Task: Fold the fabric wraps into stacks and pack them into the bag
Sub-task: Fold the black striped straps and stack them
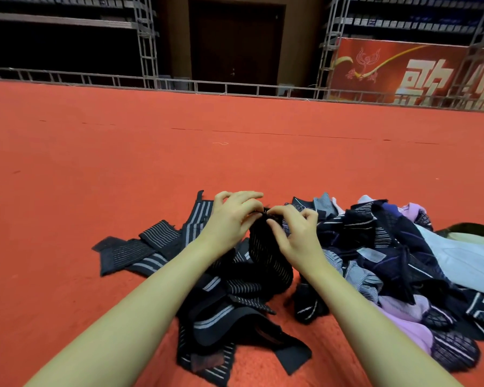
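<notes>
**Soft striped wrap pinched at its top edge, pile all around**

Largest first: the red-orange carpeted floor [95,163] carries everything. On it, a loose heap of dark navy, lilac and pale blue fabric pieces [389,255] spreads to your right; flat black wraps with grey stripes [140,247] lie to your left. No bag is in view.

The black ribbed fabric wrap with thin white stripes [266,255] stands bunched between your hands, above the pile. Your left hand [229,216] and right hand [296,233] both pinch its top edge, fingers curled, fingertips nearly touching.

Handling, as a judgement: light, limp, stretchy, not fragile. It will likely sag and twist, and may snag neighbouring pieces. Take it at two corners, pull it taut, then fold.
</notes>
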The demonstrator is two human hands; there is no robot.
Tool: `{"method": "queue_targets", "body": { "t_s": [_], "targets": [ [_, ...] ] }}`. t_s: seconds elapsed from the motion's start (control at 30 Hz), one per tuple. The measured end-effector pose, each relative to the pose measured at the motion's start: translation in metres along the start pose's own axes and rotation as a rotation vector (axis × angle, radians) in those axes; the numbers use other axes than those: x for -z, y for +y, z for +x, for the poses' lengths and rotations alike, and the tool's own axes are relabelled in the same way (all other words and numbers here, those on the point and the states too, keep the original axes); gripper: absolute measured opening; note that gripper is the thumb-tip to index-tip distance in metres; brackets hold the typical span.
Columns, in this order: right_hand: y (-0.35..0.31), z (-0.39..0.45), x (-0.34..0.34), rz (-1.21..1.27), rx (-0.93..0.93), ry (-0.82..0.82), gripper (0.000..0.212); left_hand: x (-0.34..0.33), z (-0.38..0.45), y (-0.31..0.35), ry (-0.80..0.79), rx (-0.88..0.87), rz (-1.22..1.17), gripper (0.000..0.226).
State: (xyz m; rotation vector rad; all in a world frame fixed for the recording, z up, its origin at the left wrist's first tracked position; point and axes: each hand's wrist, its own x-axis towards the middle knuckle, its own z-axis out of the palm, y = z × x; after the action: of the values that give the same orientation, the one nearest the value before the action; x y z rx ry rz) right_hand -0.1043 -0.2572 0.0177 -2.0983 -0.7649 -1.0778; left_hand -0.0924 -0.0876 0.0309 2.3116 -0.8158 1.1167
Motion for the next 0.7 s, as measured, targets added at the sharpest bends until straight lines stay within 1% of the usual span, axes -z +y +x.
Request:
{"method": "queue_targets", "body": {
  "t_s": [0.03, 0.13, 0.2, 0.27, 0.33, 0.4, 0.43, 0.47, 0.5, 0.53, 0.6, 0.7],
  "targets": [
    [-0.002, 0.000, 0.000, 0.007, -0.004, 0.009, 0.017, 0.000, 0.000, 0.001, -0.008, 0.010, -0.017, 0.011],
    [-0.005, -0.002, -0.002, 0.024, -0.091, 0.007, 0.034, -0.001, -0.003, 0.001, -0.018, 0.069, -0.032, 0.016],
    [-0.004, -0.002, -0.002, 0.009, -0.130, 0.001, 0.039, -0.004, -0.004, 0.000, -0.020, 0.033, 0.058, 0.022],
    [-0.003, -0.003, -0.004, -0.057, -0.147, -0.009, 0.046, -0.006, -0.007, -0.001, -0.022, 0.003, 0.179, 0.027],
    [0.001, -0.008, -0.005, -0.148, -0.188, -0.096, 0.061, -0.004, -0.010, -0.005, 0.010, 0.110, 0.266, 0.028],
    [0.008, -0.016, -0.004, -0.290, -0.233, -0.274, 0.080, -0.001, -0.015, -0.010, 0.033, 0.267, 0.334, 0.027],
    [0.012, -0.020, -0.004, -0.358, -0.251, -0.382, 0.086, 0.000, -0.018, -0.015, 0.030, 0.330, 0.358, 0.025],
    [0.017, -0.024, -0.004, -0.408, -0.266, -0.479, 0.087, 0.001, -0.022, -0.020, 0.018, 0.383, 0.374, 0.020],
    [0.021, -0.028, -0.006, -0.440, -0.278, -0.543, 0.083, 0.001, -0.025, -0.024, -0.002, 0.424, 0.386, 0.015],
    [0.023, -0.031, -0.008, -0.455, -0.288, -0.575, 0.077, 0.003, -0.028, -0.028, -0.018, 0.462, 0.404, 0.019],
    [0.024, -0.032, -0.015, -0.504, -0.303, -0.579, 0.066, 0.004, -0.032, -0.035, -0.067, 0.515, 0.463, 0.037],
    [0.028, -0.022, -0.032, -0.648, -0.353, -0.574, 0.056, 0.004, -0.039, -0.049, -0.106, 0.528, 0.568, 0.044]
  ]
}}
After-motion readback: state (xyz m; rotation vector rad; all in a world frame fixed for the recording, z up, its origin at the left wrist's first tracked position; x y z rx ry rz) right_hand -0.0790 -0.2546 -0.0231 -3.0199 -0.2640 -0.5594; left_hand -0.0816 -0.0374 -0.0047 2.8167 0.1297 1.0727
